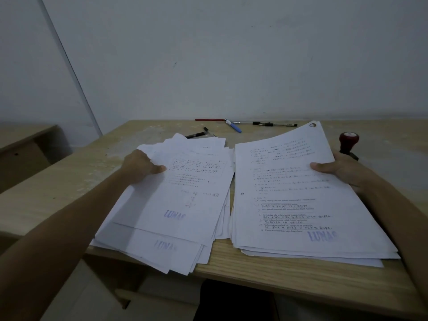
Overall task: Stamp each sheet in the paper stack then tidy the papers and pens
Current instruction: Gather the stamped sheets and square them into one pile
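Left stack [176,205] gripped, right stack [301,193] gripped

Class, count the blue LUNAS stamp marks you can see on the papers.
3: top sheet of the left pile, a lower left sheet, top sheet of the right pile. Covered sheets may hide more.

Two stacks of stamped sheets are held on the wooden table [266,274]: the fanned left stack [176,200] is gripped by the left hand [141,165], the right stack [301,193] by the right hand [340,167] (thumb on top). Pens [234,126] and a stamp [348,142] are seen behind.
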